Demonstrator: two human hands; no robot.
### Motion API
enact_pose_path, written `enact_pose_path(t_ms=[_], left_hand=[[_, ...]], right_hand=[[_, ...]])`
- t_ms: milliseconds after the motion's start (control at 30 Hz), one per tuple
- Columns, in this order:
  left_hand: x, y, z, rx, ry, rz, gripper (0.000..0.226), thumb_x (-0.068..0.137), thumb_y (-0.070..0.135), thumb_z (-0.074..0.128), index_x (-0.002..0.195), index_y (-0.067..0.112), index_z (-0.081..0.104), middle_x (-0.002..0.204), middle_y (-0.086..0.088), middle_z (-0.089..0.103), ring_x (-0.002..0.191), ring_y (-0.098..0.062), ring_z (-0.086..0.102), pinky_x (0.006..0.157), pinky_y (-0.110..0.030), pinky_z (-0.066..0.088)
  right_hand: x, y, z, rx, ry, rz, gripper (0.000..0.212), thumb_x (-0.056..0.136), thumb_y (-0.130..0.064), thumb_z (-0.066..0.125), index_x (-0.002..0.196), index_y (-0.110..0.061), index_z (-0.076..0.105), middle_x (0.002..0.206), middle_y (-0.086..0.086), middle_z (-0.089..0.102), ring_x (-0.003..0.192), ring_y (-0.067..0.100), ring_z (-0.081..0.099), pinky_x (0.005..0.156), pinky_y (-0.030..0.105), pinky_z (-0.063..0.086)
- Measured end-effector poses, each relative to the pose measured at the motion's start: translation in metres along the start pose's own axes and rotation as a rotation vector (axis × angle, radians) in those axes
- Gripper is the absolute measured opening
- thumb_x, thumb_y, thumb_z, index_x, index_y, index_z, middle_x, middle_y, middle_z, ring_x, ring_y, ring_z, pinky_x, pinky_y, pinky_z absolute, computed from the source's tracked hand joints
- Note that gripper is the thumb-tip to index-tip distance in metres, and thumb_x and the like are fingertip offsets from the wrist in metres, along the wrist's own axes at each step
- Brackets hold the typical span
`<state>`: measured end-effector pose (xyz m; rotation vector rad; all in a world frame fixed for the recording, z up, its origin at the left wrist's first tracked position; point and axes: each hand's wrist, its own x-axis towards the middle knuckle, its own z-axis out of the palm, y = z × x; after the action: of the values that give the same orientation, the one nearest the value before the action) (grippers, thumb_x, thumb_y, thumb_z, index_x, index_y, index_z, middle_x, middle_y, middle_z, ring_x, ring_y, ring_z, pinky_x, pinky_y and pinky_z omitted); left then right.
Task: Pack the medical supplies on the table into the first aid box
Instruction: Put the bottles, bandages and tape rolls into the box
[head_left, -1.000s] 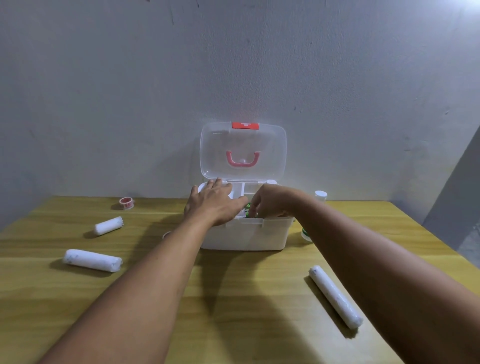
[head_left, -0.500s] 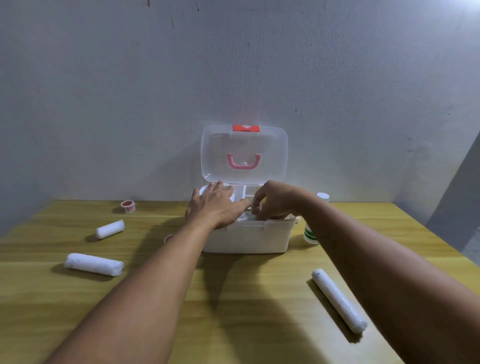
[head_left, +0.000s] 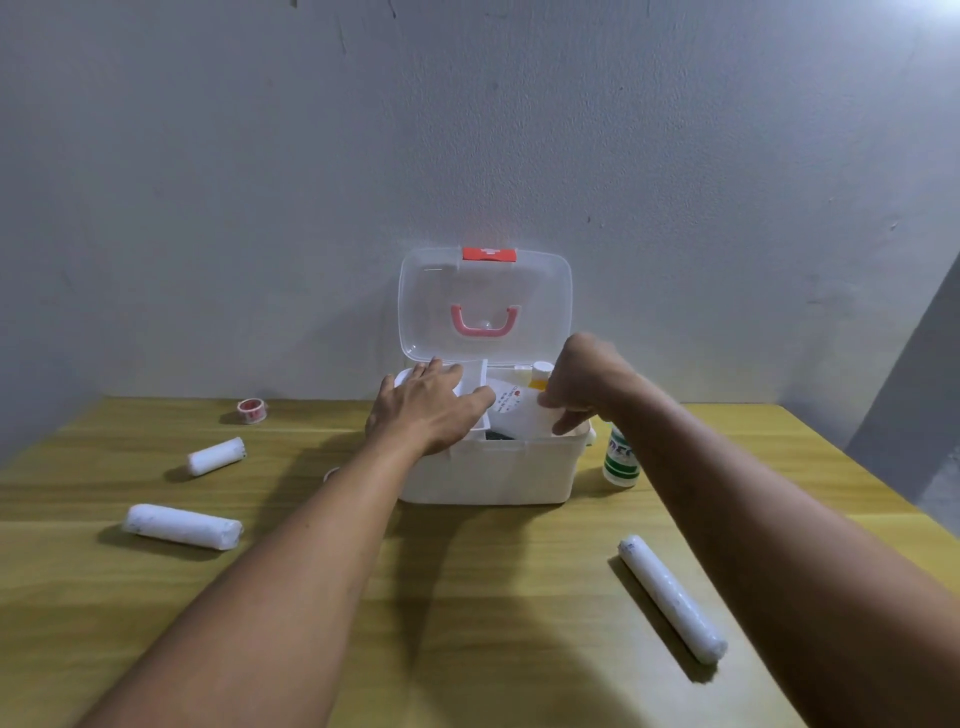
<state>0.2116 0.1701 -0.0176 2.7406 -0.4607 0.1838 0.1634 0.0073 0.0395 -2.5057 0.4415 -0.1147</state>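
The white first aid box (head_left: 488, 475) stands at the back of the wooden table, its clear lid (head_left: 485, 304) with a pink handle propped upright. My left hand (head_left: 428, 408) lies flat, fingers spread, over the box's left compartment and inner tray. My right hand (head_left: 582, 384) grips a white bottle with a red mark (head_left: 514, 410), tilted inside the right compartment. A yellow bottle with a white cap (head_left: 541, 375) stands behind it in the box. What lies deeper in the box is hidden.
Three white bandage rolls lie on the table: a small roll (head_left: 215, 456), a longer roll (head_left: 183, 526) at left and a long roll (head_left: 671, 596) at right. A tape roll (head_left: 252, 411) sits far left. A green-labelled bottle (head_left: 619, 460) stands right of the box.
My right hand has risen from inside the box, bringing the white bottle into sight above the rim. My left hand stays on the left compartment.
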Motion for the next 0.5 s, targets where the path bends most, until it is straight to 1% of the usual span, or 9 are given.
enact_pose_path(t_ms=[33, 67, 100, 200, 267, 333, 400, 467, 500], left_hand=[[0.0, 0.0, 0.0, -0.005, 0.004, -0.001, 0.081, 0.074, 0.064, 0.017, 0.137, 0.023, 0.046, 0.154, -0.002, 0.035, 0.142, -0.021, 0.031, 0.116, -0.051, 0.016], [0.0, 0.0, 0.0, -0.011, 0.006, -0.005, 0.078, 0.076, 0.063, 0.018, 0.137, 0.024, 0.046, 0.155, -0.001, 0.035, 0.142, -0.02, 0.031, 0.116, -0.05, 0.015], [0.0, 0.0, 0.0, -0.014, 0.009, -0.007, 0.075, 0.078, 0.062, 0.019, 0.137, 0.025, 0.046, 0.155, 0.0, 0.035, 0.141, -0.02, 0.031, 0.116, -0.05, 0.016], [-0.001, 0.001, -0.001, -0.004, 0.013, -0.006, 0.068, 0.083, 0.061, 0.023, 0.136, 0.026, 0.047, 0.152, 0.001, 0.037, 0.14, -0.02, 0.033, 0.115, -0.05, 0.016], [-0.001, 0.002, -0.001, 0.005, 0.014, 0.001, 0.066, 0.085, 0.06, 0.025, 0.137, 0.026, 0.047, 0.153, 0.0, 0.037, 0.141, -0.02, 0.032, 0.115, -0.05, 0.015], [0.0, 0.002, 0.0, 0.007, 0.011, 0.0, 0.067, 0.086, 0.06, 0.027, 0.142, 0.027, 0.042, 0.157, -0.001, 0.031, 0.144, -0.019, 0.027, 0.116, -0.049, 0.013], [0.001, 0.0, 0.001, 0.01, 0.011, -0.004, 0.069, 0.085, 0.063, 0.026, 0.143, 0.027, 0.041, 0.158, 0.0, 0.03, 0.145, -0.02, 0.027, 0.116, -0.05, 0.013], [0.002, -0.001, 0.003, 0.02, 0.016, -0.002, 0.071, 0.083, 0.064, 0.024, 0.14, 0.027, 0.044, 0.157, 0.0, 0.033, 0.143, -0.021, 0.029, 0.116, -0.052, 0.016], [0.002, -0.001, 0.003, 0.023, 0.016, -0.002, 0.072, 0.081, 0.064, 0.023, 0.138, 0.027, 0.046, 0.156, 0.0, 0.034, 0.143, -0.021, 0.03, 0.116, -0.052, 0.018]], right_hand=[[0.001, 0.001, 0.006, 0.051, 0.009, 0.007, 0.01, 0.087, -0.007, 0.064, 0.091, 0.002, 0.06, 0.074, 0.013, 0.069, 0.071, 0.031, 0.075, 0.058, 0.035, 0.062], [0.003, 0.002, 0.012, 0.095, 0.028, 0.009, 0.013, 0.084, -0.006, 0.067, 0.091, 0.005, 0.063, 0.075, 0.014, 0.071, 0.069, 0.032, 0.075, 0.065, 0.041, 0.062], [0.005, 0.004, 0.017, 0.119, 0.049, 0.006, 0.015, 0.082, -0.006, 0.07, 0.091, 0.005, 0.066, 0.076, 0.016, 0.072, 0.067, 0.031, 0.075, 0.068, 0.043, 0.062], [0.011, 0.009, 0.023, 0.132, 0.059, -0.019, 0.018, 0.076, -0.006, 0.072, 0.091, 0.004, 0.072, 0.081, 0.018, 0.075, 0.069, 0.031, 0.074, 0.069, 0.044, 0.062], [0.016, 0.01, 0.021, 0.122, 0.028, -0.003, 0.02, 0.078, -0.005, 0.066, 0.096, 0.003, 0.073, 0.082, 0.018, 0.075, 0.071, 0.031, 0.074, 0.073, 0.043, 0.062], [0.016, 0.008, 0.02, 0.153, 0.009, 0.014, 0.021, 0.083, -0.004, 0.061, 0.1, 0.001, 0.072, 0.08, 0.016, 0.076, 0.068, 0.029, 0.075, 0.076, 0.041, 0.062], [0.015, 0.006, 0.023, 0.193, 0.067, -0.005, 0.017, 0.082, -0.004, 0.065, 0.097, 0.002, 0.071, 0.074, 0.016, 0.075, 0.064, 0.029, 0.075, 0.074, 0.042, 0.062], [0.013, 0.004, 0.029, 0.198, 0.157, -0.031, 0.013, 0.077, -0.006, 0.072, 0.088, 0.002, 0.072, 0.072, 0.017, 0.074, 0.069, 0.029, 0.074, 0.073, 0.043, 0.062], [0.01, 0.003, 0.032, 0.2, 0.181, -0.043, 0.015, 0.074, -0.007, 0.076, 0.086, 0.002, 0.071, 0.075, 0.017, 0.074, 0.073, 0.03, 0.073, 0.072, 0.044, 0.061]])
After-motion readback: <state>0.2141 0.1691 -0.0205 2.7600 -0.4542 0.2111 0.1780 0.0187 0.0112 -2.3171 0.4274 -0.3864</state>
